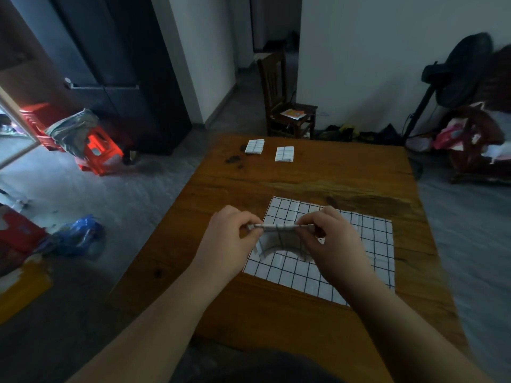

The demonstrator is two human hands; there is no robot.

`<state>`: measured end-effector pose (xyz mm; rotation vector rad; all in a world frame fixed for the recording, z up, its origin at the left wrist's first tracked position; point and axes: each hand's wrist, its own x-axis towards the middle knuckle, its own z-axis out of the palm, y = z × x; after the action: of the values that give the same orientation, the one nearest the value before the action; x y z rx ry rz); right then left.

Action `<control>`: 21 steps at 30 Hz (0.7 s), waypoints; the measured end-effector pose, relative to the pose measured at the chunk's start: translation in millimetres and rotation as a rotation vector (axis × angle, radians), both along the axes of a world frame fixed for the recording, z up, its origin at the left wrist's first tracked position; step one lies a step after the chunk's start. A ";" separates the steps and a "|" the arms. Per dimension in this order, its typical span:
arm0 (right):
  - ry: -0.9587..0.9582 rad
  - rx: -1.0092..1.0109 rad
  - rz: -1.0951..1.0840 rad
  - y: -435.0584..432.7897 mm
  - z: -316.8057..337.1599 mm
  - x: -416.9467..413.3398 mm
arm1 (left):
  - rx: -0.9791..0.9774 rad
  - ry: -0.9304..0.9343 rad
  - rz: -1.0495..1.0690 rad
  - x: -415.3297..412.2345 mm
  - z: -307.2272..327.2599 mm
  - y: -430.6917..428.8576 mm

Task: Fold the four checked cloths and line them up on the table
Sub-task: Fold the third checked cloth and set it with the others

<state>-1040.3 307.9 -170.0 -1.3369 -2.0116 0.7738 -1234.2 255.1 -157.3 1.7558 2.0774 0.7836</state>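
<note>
Dim light fell on the wooden bench, where two folded cloths lay at its far edge. Left hand and right hand each pinched an end of a small folded checked cloth, lifted over a flat, creased one.

The wooden table occupies the centre and lower right of the frame, its brown top showing dark grain streaks and a few dark stains near the upper left corner. Two folded checked cloths lie on it near the far edge, apart from each other: the left folded cloth and the right folded cloth. One unfolded checked cloth lies flat on the table at mid-frame, right of centre, white with a dark grid.
</note>
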 end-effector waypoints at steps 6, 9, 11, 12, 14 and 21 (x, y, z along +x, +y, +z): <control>0.292 -0.248 -0.014 6.7 5.8 8.7 | -0.051 -0.263 -0.026 -3.4 10.4 4.7; 0.484 -0.396 -0.060 4.1 10.2 11.1 | -0.052 -0.468 0.005 0.3 14.7 4.1; 0.511 -0.415 -0.099 1.9 10.9 10.3 | -0.037 -0.534 0.036 5.3 14.3 3.3; 0.512 -0.425 -0.103 1.0 10.6 9.3 | -0.023 -0.573 0.059 6.7 13.1 3.3; 0.521 -0.468 -0.077 0.4 8.5 7.7 | 0.008 -0.632 0.110 7.3 10.2 3.8; 0.310 -0.288 -0.064 4.3 5.7 9.1 | -0.157 -0.427 -0.004 -6.3 13.7 5.1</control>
<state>-1031.2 312.2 -164.2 -1.3337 -1.6520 1.1966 -1240.5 260.2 -143.6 1.3674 1.7949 0.8782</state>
